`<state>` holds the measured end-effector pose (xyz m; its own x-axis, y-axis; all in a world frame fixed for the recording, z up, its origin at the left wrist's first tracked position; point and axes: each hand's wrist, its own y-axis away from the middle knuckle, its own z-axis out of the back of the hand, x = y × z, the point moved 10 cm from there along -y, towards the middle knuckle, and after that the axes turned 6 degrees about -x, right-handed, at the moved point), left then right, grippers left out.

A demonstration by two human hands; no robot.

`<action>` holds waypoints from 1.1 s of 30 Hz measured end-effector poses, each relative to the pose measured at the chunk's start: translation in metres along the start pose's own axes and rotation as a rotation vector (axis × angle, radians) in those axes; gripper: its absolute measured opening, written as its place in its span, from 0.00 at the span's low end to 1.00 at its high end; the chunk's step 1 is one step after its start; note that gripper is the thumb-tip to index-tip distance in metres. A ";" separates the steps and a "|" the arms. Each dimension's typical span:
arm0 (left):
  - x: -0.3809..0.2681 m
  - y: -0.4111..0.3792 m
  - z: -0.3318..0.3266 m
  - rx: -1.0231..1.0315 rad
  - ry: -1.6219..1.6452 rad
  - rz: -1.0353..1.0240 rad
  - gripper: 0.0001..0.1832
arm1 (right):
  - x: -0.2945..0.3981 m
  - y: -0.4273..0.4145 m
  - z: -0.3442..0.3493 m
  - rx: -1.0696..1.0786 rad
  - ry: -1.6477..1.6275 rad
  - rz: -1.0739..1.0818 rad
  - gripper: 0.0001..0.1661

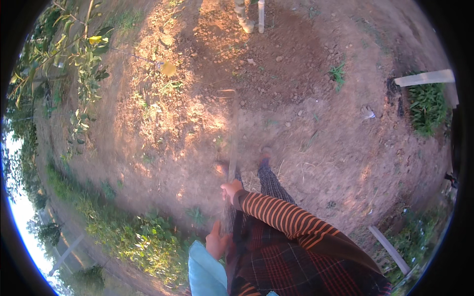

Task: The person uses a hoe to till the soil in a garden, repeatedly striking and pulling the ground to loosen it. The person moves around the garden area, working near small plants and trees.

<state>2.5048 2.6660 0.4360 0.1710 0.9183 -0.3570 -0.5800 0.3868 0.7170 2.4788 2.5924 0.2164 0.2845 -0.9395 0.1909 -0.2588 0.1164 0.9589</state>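
A long-handled tool, hoe-like though its head is blurred, runs up the middle of the view with its pale wooden handle between my feet. My right hand, below a brown and orange striped sleeve, is closed around the handle. Lower down, my left hand grips the handle near its rear end, with teal cloth close to the wrist. The tool's head is over loose, cloddy soil; contact with the ground cannot be told.
A thin trunk and a white pipe-like post stand ahead. Leafy branches hang at left, near a yellow disc-like thing on a line. A glove-like item lies at right, near a pale bar. Low plants grow lower left.
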 end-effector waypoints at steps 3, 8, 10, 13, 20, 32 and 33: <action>0.007 0.007 -0.003 -0.031 0.059 -0.019 0.29 | 0.009 0.019 0.007 -0.013 -0.133 0.062 0.11; 0.012 -0.010 -0.027 0.091 -0.100 -0.075 0.29 | 0.005 0.003 0.050 -0.185 -0.147 0.013 0.07; 0.003 -0.030 -0.036 0.106 -0.148 -0.120 0.30 | 0.009 -0.004 0.056 -0.202 -0.160 -0.057 0.07; -0.002 -0.044 -0.041 0.057 -0.084 -0.244 0.31 | 0.025 -0.013 0.060 -0.182 -0.226 -0.094 0.07; -0.010 -0.044 -0.040 -0.069 -0.058 -0.287 0.33 | 0.063 -0.001 0.049 -0.085 -0.447 0.056 0.10; -0.073 -0.155 -0.095 -0.068 0.215 -0.153 0.27 | 0.115 -0.081 0.063 -0.053 -0.041 0.058 0.09; -0.074 -0.152 -0.094 -0.104 0.227 -0.171 0.27 | 0.114 -0.078 0.063 -0.057 -0.087 0.065 0.09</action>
<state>2.5056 2.5312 0.2975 0.0970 0.7938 -0.6003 -0.6385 0.5123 0.5743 2.4732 2.4554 0.1497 0.1866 -0.9536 0.2365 -0.2208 0.1938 0.9559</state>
